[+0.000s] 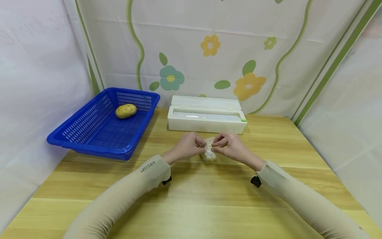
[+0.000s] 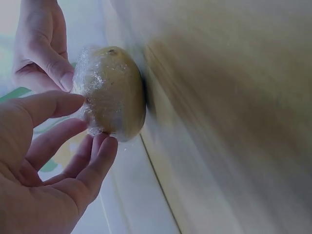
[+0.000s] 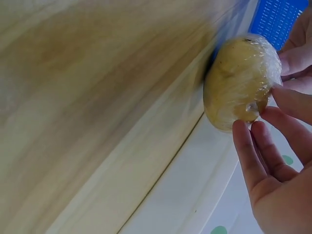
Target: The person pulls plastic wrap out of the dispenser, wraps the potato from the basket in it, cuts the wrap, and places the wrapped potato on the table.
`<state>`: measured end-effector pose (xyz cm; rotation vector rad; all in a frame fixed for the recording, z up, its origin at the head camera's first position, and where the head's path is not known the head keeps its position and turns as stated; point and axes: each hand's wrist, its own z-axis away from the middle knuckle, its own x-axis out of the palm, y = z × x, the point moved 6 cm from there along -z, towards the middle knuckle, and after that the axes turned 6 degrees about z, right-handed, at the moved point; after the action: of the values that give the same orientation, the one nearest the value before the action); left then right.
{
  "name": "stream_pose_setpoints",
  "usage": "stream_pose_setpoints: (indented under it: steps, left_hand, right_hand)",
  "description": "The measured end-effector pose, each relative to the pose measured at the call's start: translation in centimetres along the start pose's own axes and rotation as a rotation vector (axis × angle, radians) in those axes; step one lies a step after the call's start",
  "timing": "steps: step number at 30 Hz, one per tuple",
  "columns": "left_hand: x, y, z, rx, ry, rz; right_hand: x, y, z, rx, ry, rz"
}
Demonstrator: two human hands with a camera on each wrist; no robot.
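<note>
A potato (image 1: pixel 210 156) wrapped in clear, crinkled cling film (image 2: pixel 92 80) sits on the wooden table between the two hands. From its left side my left hand (image 1: pixel 188 146) pinches at the film on top with thumb and forefinger, while other fingertips touch the potato's far end. My right hand (image 1: pixel 234 146) does likewise from the right, its fingertips on the bunched film. In the right wrist view the potato (image 3: pixel 234 83) shows smooth film over its side and gathered film near the fingers. Some fingertip contacts are hidden.
A blue plastic basket (image 1: pixel 98 153) stands at the left with one unwrapped potato (image 1: pixel 126 111) inside. Behind the hands is a white cling film box (image 1: pixel 206 126) with its lid raised. White flower-patterned cloth (image 1: pixel 191 49) closes off the back and sides of the table.
</note>
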<state>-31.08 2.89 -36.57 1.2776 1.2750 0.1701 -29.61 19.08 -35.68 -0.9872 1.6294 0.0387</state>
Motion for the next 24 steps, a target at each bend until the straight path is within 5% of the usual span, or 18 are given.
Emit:
stream_pose_setpoints:
  steps: [10,19,24]
  left_hand:
    - [0.32,-0.07,-0.48,-0.038,-0.051,-0.028]
    - [0.43,-0.34,-0.42,-0.025,-0.045,-0.041]
    - [0.53,-0.34,-0.51,-0.015,-0.053,-0.041]
  right_hand:
    - [-0.04,0.61,0.35,0.071,-0.047,-0.105]
    - [0.10,0.90,0.33,-0.002,-0.201,-0.137]
    - [-0.13,0.60,0.26,-0.072,-0.182,-0.056]
